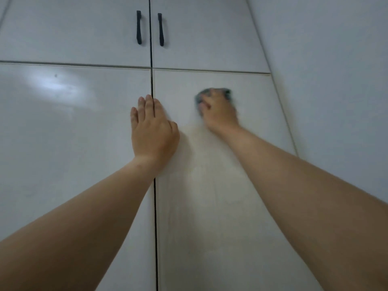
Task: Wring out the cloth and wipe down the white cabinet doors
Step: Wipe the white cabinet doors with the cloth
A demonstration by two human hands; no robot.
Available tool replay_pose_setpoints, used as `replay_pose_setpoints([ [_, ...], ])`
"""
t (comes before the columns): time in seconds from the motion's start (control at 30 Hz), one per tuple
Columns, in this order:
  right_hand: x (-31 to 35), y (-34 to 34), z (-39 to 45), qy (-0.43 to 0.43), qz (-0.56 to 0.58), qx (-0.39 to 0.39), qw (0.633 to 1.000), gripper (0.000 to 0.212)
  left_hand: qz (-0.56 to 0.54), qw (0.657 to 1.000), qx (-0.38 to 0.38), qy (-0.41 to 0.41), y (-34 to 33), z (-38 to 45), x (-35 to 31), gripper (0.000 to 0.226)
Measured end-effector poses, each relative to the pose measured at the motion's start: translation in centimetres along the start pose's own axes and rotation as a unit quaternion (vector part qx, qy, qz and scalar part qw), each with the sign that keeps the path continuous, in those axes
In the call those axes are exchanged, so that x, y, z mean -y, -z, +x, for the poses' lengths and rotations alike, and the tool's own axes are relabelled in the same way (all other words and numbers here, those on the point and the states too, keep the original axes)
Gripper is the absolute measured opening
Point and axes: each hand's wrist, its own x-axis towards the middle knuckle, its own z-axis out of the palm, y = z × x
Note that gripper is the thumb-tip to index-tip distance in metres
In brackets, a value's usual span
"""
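Observation:
Two tall white cabinet doors fill the view, the left door (69, 133) and the right door (210, 196), split by a dark vertical gap. My left hand (152, 129) lies flat with straight fingers across that gap, pressing on both doors. My right hand (218, 110), blurred by motion, presses a dark grey-blue cloth (225, 93) against the upper part of the right door. The cloth is bunched under the fingers, and only its edges show above and to the left of the hand.
Above a horizontal seam sit two upper doors with black vertical handles, the left handle (138, 27) and the right handle (160, 29), close to the centre gap. A plain white wall (336, 80) borders the right door's edge.

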Motion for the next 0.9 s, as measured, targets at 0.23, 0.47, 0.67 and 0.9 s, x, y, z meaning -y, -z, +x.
replay_pose_setpoints([
  [0.23,-10.2,4.5,-0.8,-0.142,-0.002,-0.061,0.988,0.044,0.001,1.0,-0.006,-0.001,0.0,0.0,0.0,0.067],
  [0.47,-7.9,2.0,-5.2,-0.121,-0.032,-0.09,0.988,0.069,-0.025,1.0,-0.004,0.007,0.1,-0.1,0.0,0.067],
  [0.67,-9.0,3.4,-7.4,-0.224,-0.026,-0.143,0.964,0.061,-0.098,0.995,0.009,0.009,1.3,0.0,1.0,0.066],
  [0.9,7.1,-5.3,-10.1,0.135,0.046,0.004,0.99,0.061,-0.054,0.998,-0.015,0.015,2.0,-3.5,4.9,0.076],
])
